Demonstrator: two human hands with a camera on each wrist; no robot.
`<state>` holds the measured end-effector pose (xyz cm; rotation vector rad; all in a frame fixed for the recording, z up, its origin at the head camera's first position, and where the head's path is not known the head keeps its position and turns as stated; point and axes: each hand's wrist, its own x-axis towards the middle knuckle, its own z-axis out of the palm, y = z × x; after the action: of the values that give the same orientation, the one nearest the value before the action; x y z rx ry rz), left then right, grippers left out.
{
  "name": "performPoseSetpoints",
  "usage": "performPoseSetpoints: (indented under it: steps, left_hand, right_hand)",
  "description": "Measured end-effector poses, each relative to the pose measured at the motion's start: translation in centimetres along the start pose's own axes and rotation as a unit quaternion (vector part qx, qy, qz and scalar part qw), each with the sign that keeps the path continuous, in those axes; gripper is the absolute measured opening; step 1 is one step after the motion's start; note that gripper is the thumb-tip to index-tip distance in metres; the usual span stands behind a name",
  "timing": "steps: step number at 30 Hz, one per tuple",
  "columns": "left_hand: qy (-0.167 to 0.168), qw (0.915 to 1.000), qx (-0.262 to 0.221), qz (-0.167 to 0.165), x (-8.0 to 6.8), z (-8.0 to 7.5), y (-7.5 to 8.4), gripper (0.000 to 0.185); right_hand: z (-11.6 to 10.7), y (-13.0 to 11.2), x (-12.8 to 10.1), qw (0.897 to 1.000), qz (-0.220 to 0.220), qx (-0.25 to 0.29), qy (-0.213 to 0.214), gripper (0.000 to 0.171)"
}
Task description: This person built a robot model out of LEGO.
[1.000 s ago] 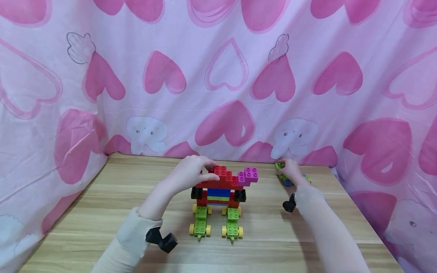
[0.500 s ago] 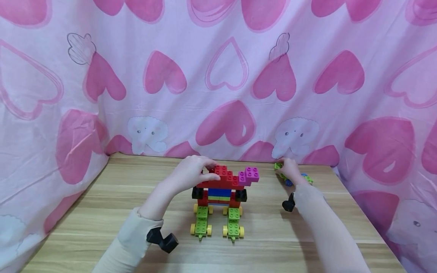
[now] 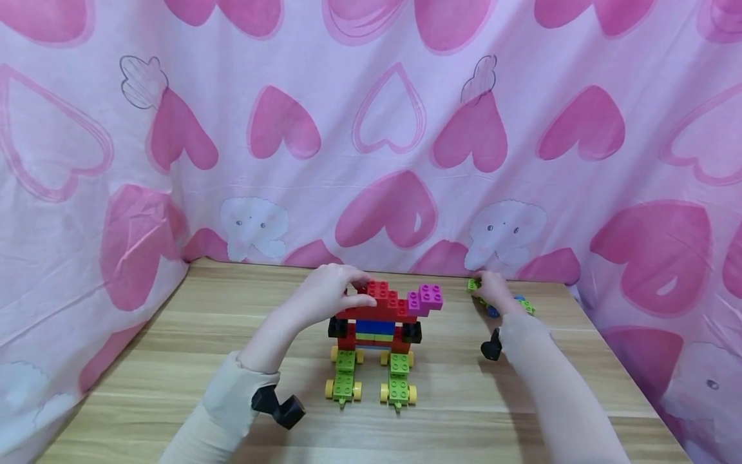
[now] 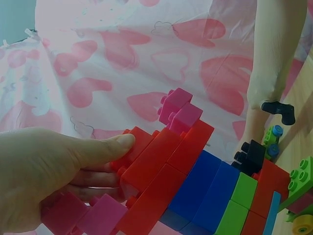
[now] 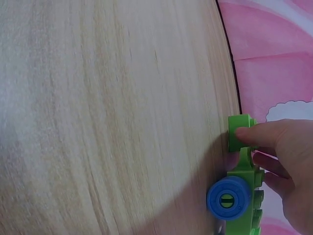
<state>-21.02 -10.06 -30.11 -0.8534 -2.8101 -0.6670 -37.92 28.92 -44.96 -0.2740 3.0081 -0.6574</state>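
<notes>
A toy-brick figure [image 3: 379,328] stands mid-table on two green wheeled bases [image 3: 398,380] with yellow wheels. Its top is stepped red bricks [image 4: 156,169], with magenta bricks [image 3: 430,297] at the right end. My left hand [image 3: 324,293] grips the top red bricks from the left, thumb on the near side and fingers behind. At the back right, my right hand [image 5: 293,161] pinches a small green brick [image 5: 238,133], thumb on its side. Right beside that brick lies a green wheeled base [image 5: 239,210] with blue wheels, partly hidden by the hand in the head view.
The wooden table [image 3: 232,412] ends at the back against a pink heart-patterned cloth [image 3: 382,129], which also hangs along both sides. Black wrist mounts [image 3: 278,407] stick out from both sleeves.
The head view has shifted slightly, so everything sits a little further right. Both hands keep their places on the bricks.
</notes>
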Motion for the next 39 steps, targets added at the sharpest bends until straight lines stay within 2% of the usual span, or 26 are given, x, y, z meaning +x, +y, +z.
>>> performPoseSetpoints:
  steps: [7,12,15,21,25,31,39]
  left_hand:
    - [-0.001,1.0000,0.000,-0.001,0.0,0.0,0.1,0.041]
    - [0.001,1.0000,0.002,-0.001,0.0,0.0,0.0,0.041]
    - [0.001,1.0000,0.003,-0.001,-0.1,0.0,0.0,0.042]
    - [0.000,1.0000,0.004,0.002,-0.1,0.0,0.1,0.042]
    - [0.002,1.0000,0.006,0.001,-0.1,0.0,0.2,0.042]
    - [0.003,1.0000,0.003,-0.001,-0.2,0.0,0.2,0.042]
    - [-0.006,0.9999,-0.003,-0.013,-0.1,-0.2,0.4,0.041]
  right_hand:
    - [0.0,-0.2,-0.1,1.000,-0.002,0.003,-0.006,0.042]
    - [0.0,-0.6,-0.1,0.999,0.007,0.037,-0.007,0.042]
    - [-0.1,-0.8,-0.2,0.998,0.006,0.059,0.003,0.043]
    - [-0.5,-1.8,-0.8,0.995,-0.023,0.085,0.040,0.048]
    - [-0.9,-3.1,-1.1,0.992,-0.038,0.101,0.060,0.047]
    - [-1.8,-6.0,-1.7,0.988,-0.038,0.118,0.093,0.047]
    - [-4.0,-10.4,-3.3,0.977,-0.064,0.163,0.119,0.046]
